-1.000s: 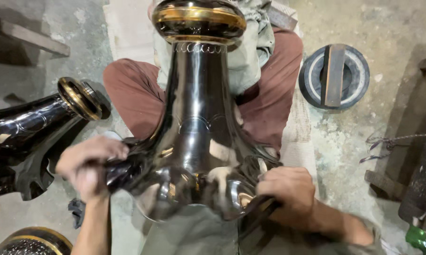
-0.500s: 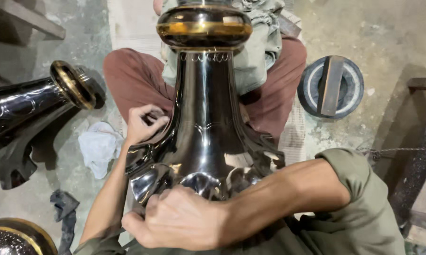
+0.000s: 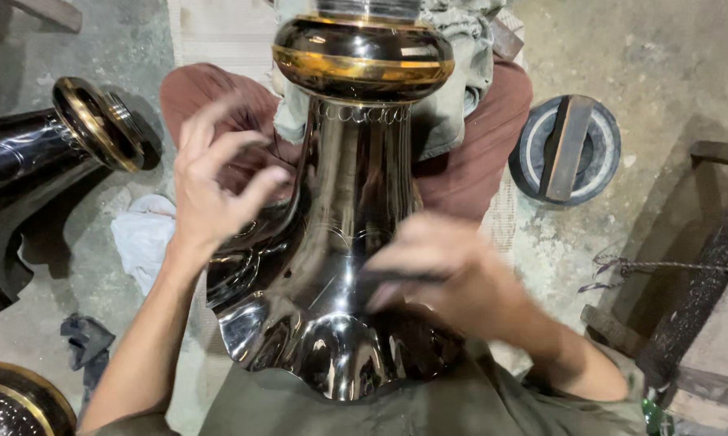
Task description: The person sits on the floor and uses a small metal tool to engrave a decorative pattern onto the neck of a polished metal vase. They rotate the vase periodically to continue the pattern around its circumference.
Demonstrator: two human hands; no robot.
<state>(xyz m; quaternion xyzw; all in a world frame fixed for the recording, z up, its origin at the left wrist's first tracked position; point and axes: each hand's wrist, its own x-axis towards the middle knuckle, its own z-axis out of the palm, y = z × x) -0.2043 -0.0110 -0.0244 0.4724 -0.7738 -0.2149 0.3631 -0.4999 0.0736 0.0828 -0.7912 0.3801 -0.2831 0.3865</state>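
While the left hand (image 3: 211,186) hovered spread-fingered beside the black vase (image 3: 340,242), the blurred right hand (image 3: 445,278) pinched a dark strip; white cloth (image 3: 142,238) lay left.

a large fluted metal vessel (image 3: 340,266) is laid across the person's lap at centre, its flared end near and its banded end far. the left hand (image 3: 211,186) is raised at its left side; the right hand (image 3: 453,282) is held over its near right part. a second vessel (image 3: 33,161) is laid far left, a white cloth (image 3: 142,234) between the two. a round block (image 3: 570,149) is set at the right.
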